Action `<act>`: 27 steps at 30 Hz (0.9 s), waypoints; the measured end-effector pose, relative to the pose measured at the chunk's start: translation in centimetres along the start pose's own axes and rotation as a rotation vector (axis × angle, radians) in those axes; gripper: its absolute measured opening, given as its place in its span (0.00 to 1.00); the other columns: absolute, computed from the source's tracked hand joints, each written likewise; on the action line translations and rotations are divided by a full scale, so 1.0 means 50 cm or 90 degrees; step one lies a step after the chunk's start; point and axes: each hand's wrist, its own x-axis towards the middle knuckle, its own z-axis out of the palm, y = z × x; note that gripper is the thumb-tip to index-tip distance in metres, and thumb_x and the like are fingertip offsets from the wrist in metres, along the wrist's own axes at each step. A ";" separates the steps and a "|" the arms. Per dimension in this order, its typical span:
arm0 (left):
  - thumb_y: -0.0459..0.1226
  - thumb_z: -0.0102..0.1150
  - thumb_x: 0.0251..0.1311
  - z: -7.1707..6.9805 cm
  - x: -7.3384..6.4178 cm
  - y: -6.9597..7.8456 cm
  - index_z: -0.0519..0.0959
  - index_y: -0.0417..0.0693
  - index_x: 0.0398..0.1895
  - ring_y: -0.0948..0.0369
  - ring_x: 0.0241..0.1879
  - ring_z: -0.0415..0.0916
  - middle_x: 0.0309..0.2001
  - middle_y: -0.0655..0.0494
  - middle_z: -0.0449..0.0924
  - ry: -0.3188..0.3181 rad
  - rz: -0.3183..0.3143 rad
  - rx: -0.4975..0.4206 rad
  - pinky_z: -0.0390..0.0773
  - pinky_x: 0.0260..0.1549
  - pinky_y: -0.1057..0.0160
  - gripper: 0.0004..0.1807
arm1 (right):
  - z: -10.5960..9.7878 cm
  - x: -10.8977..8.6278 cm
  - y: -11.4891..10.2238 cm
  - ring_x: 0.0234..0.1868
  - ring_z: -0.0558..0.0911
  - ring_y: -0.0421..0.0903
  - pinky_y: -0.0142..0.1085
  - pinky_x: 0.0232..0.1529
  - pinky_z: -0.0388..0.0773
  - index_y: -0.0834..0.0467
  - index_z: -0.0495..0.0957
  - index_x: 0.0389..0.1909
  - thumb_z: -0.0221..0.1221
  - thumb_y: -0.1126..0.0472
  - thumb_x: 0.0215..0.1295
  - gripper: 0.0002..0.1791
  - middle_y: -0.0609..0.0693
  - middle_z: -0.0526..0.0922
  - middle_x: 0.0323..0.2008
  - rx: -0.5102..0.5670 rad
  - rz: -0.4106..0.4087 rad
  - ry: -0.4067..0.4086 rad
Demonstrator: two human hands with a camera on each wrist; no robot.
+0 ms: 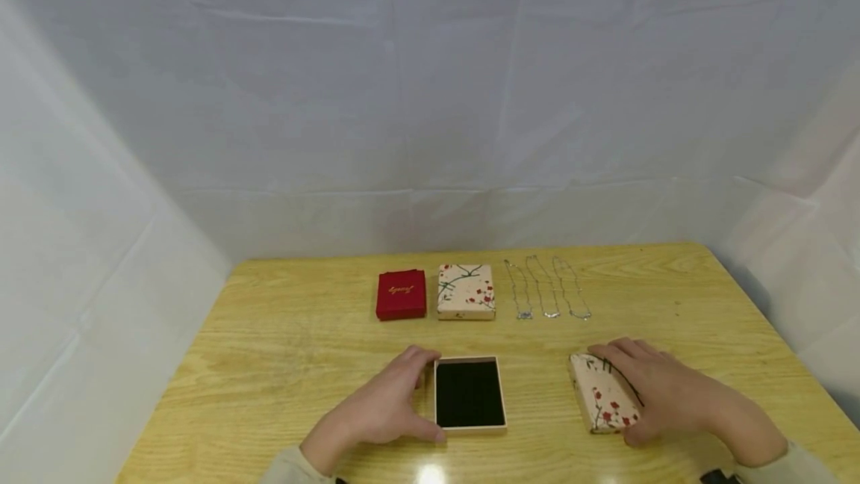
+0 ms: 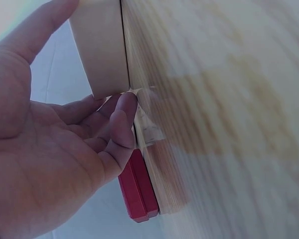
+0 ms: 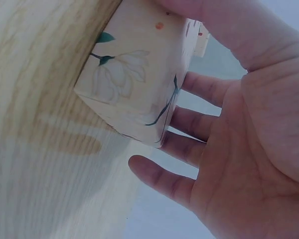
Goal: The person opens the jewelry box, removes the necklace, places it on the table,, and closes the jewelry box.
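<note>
My left hand is at the left side of an open jewellery box base with a black lining. Its thumb lies by the near corner and its fingers by the far one; in the left wrist view the fingers curl at the plain box wall. To the right, my right hand grips a cream floral box lid, thumb at the near end and fingers at the far end. A white flower shows on the lid's side in the right wrist view, where the little finger stands off from it.
Behind the base are a red jewellery box and a closed floral box side by side. Three silver chain necklaces lie in a row to their right. White cloth hangs behind the wooden table.
</note>
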 end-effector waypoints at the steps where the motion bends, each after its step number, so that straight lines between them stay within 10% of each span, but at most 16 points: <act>1: 0.58 0.85 0.46 0.000 0.000 0.000 0.66 0.42 0.77 0.58 0.54 0.74 0.66 0.56 0.71 0.000 -0.001 0.001 0.80 0.57 0.54 0.59 | 0.000 0.001 0.001 0.59 0.73 0.57 0.59 0.46 0.74 0.57 0.64 0.78 0.82 0.47 0.41 0.62 0.53 0.70 0.66 0.003 -0.001 -0.003; 10: 0.58 0.85 0.46 0.001 0.001 -0.001 0.66 0.42 0.77 0.59 0.53 0.74 0.64 0.57 0.71 0.000 -0.002 0.004 0.80 0.56 0.55 0.59 | 0.000 0.002 0.005 0.54 0.72 0.49 0.38 0.41 0.75 0.58 0.62 0.79 0.82 0.47 0.46 0.60 0.54 0.69 0.67 0.014 -0.018 -0.008; 27: 0.58 0.85 0.46 0.000 0.001 0.001 0.66 0.42 0.77 0.59 0.53 0.74 0.64 0.57 0.71 -0.002 -0.004 0.002 0.80 0.55 0.55 0.59 | -0.011 0.011 -0.012 0.52 0.74 0.45 0.37 0.42 0.78 0.58 0.62 0.79 0.82 0.44 0.44 0.62 0.55 0.69 0.67 -0.001 -0.032 0.039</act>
